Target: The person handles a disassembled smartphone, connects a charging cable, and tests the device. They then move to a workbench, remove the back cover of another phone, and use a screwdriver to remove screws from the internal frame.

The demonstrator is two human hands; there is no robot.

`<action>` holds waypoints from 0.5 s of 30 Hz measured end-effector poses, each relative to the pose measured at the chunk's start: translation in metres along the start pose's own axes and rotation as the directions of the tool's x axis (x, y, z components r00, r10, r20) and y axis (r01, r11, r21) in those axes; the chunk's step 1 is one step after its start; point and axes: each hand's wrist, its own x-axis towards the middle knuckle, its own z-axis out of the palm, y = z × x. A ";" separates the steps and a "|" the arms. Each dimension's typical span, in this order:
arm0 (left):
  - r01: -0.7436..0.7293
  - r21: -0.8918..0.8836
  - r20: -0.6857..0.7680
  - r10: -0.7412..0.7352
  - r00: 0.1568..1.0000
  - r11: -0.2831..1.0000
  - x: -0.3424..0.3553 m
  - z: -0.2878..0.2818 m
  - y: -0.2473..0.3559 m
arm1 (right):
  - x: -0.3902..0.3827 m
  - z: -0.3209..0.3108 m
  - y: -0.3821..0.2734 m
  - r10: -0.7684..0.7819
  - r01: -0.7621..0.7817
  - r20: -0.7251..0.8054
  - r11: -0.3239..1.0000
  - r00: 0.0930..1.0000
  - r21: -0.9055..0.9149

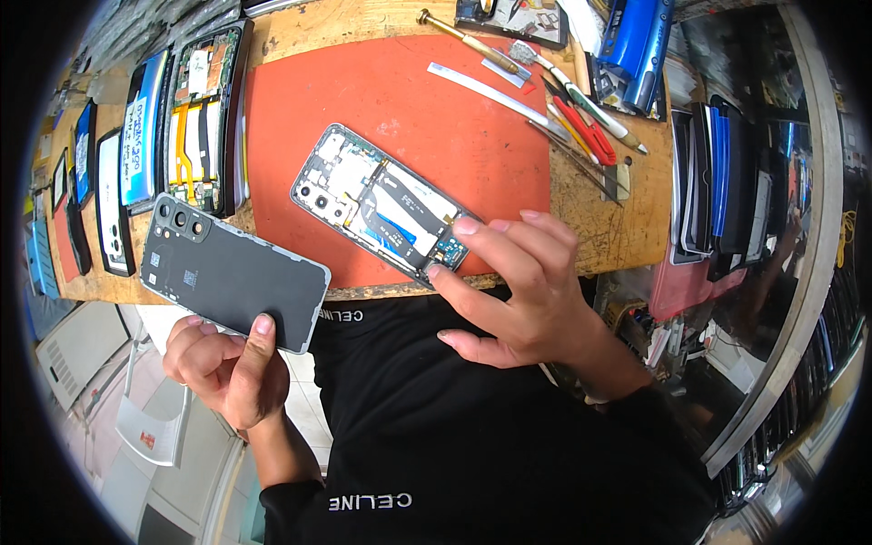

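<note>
- The left hand (222, 368) pinches the lower edge of a dark grey phone back cover (234, 272), thumb pressed flat on its outer face and fingers curled behind, holding it off the near edge of the bench, tilted, camera cutouts at the far left corner.
- That cover looks thin, light and a little flexible; its smooth face is likely slippery, so the rim is the safer place to grip, away from the lens openings.
- The right hand (513, 291) has its fingers loosely spread, thumb and fingertips resting on the near corner of the opened phone body (381, 207), touching rather than gripping it.
- The phone body lies face down on the red mat (436, 100), its boards and flex cables bare; I judge it stiff at the metal frame but fragile inside, best taken by the long side edges.
- Beyond lie tweezers (581, 154), a red-handled tool (586, 127) and a brass-handled screwdriver (468, 41).
- Far left, another opened phone (200, 118) rests on the wooden bench (618, 227).
</note>
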 end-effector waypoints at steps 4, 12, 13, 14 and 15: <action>-0.007 -0.001 0.000 0.007 1.000 1.000 0.001 -0.001 -0.001 | 0.003 -0.003 0.002 -0.044 0.046 0.042 0.998 0.998 -0.043; -0.004 -0.015 -0.021 0.004 1.000 1.000 0.003 0.002 0.000 | 0.009 -0.006 0.006 -0.114 0.116 0.077 0.993 0.991 -0.030; -0.005 -0.012 -0.017 0.005 1.000 1.000 0.003 0.002 0.000 | 0.009 -0.006 0.006 -0.121 0.123 0.085 0.992 0.989 -0.025; -0.008 -0.007 -0.013 0.007 1.000 1.000 0.004 0.002 0.000 | 0.010 -0.007 0.007 -0.125 0.128 0.101 0.992 0.987 -0.024; -0.008 -0.003 -0.009 0.008 1.000 1.000 0.005 0.002 0.001 | 0.011 -0.007 0.007 -0.131 0.135 0.112 0.991 0.985 -0.024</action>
